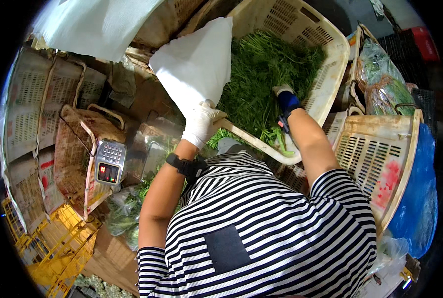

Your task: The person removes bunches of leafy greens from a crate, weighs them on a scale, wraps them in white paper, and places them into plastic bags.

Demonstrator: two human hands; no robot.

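My white-gloved left hand (201, 119) grips the lower corner of a white sheet (191, 62) at the near-left edge of a big cream plastic crate (333, 44). The crate holds a heap of feathery dark green leafy stems (266, 59), with paler stalks near its front rim. The sheet rises over the crate's left side. My right hand (286, 94), with a blue band or cuff at the wrist, reaches into the greens at the crate's right; its fingers are mostly hidden among them.
Left are a scale display with keypad (110, 161), stacked crates (30, 99), yellow wire baskets (65, 238) and bagged greens (122, 213). Right are another crate (375, 174), blue plastic (415, 198) and bagged produce (380, 74). Another white sheet (92, 25) hangs at top left.
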